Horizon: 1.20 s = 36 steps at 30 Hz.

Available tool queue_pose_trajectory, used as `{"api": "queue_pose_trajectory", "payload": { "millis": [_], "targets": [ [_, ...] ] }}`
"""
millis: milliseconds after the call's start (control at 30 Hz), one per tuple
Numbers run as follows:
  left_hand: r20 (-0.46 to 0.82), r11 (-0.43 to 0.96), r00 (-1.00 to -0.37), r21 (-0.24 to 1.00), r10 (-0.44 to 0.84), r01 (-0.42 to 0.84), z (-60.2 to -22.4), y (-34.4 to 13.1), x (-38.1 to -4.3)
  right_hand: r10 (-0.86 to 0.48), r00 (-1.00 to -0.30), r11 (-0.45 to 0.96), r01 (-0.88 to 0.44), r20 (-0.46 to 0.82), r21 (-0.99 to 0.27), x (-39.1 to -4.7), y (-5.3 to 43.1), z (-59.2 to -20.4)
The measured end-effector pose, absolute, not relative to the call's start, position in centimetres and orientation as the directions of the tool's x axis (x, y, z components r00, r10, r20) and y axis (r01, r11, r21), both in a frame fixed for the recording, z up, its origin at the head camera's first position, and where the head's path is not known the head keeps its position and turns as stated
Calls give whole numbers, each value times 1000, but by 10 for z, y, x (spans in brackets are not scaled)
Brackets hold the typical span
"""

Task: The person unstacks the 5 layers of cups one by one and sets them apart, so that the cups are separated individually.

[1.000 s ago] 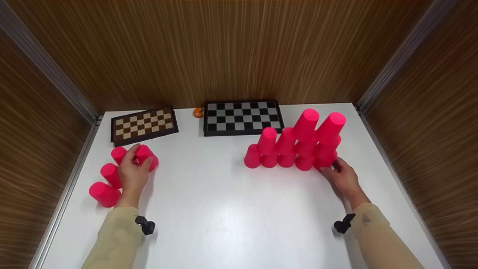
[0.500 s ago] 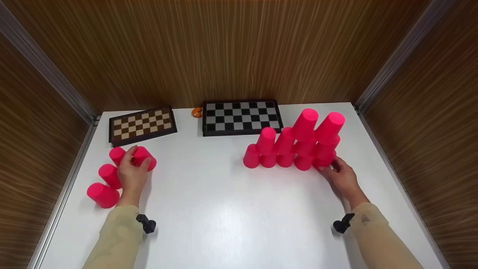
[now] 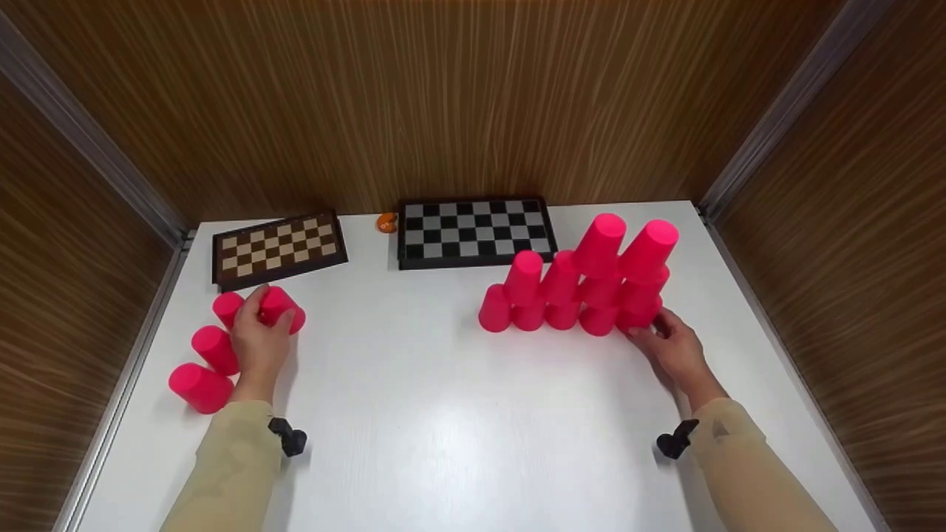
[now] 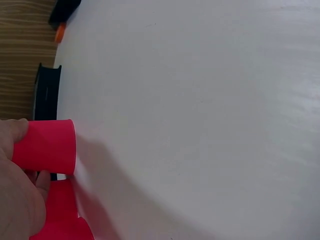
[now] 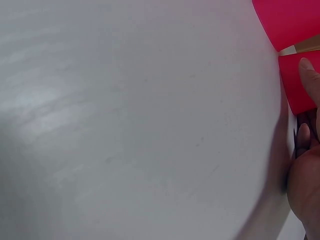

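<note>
In the head view my left hand (image 3: 259,338) grips a pink cup (image 3: 284,309) that stands upside down at the right end of a small group. The left wrist view shows a finger and the thumb on opposite sides of that cup (image 4: 47,147). Over on the right, a stepped wall of upside-down pink cups (image 3: 562,314) rises in three tiers, with two cups (image 3: 650,247) on top. My right hand (image 3: 676,351) holds the bottom-row cup (image 5: 295,82) at the wall's right end, its thumb lying across the front. The far fingers are partly hidden behind the cup.
More upside-down pink cups (image 3: 201,388) stand left of my left hand. Along the back lie a brown checkered board (image 3: 279,247) and a black-and-grey one (image 3: 477,229), with a small orange object (image 3: 386,222) between them. Wood-grain panels (image 3: 443,103) enclose the white table (image 3: 443,443).
The whole scene has shifted slightly left in the head view. Both hands keep their hold, and the cups stand in the same arrangement.
</note>
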State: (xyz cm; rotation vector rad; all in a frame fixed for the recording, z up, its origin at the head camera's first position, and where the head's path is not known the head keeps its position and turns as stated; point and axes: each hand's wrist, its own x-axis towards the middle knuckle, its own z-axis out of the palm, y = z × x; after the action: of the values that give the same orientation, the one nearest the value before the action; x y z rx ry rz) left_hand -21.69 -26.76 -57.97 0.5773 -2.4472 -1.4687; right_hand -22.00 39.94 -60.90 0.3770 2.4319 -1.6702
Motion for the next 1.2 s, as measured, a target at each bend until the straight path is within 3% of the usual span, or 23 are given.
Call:
{"api": "queue_pose_trajectory", "payload": {
  "millis": [333, 533, 800, 1200],
  "targets": [
    [9, 449, -900, 869, -435, -208, -564, -263, -209, 95, -954, 323, 300, -285, -898, -220, 400, -609],
    [114, 490, -891, 862, -439, -131, -542, -252, -205, 101, -954, 347, 299, -282, -889, -219, 401, -609],
    [332, 530, -872, 842, -359, 103, -491, -215, -210, 113, -951, 341, 309, -288, -888, -219, 399, -606],
    [493, 385, -870, 807, -21, 448, -415, -96, -241, 102, -940, 211, 340, -326, -916, -220, 398, -607]
  ]
}}
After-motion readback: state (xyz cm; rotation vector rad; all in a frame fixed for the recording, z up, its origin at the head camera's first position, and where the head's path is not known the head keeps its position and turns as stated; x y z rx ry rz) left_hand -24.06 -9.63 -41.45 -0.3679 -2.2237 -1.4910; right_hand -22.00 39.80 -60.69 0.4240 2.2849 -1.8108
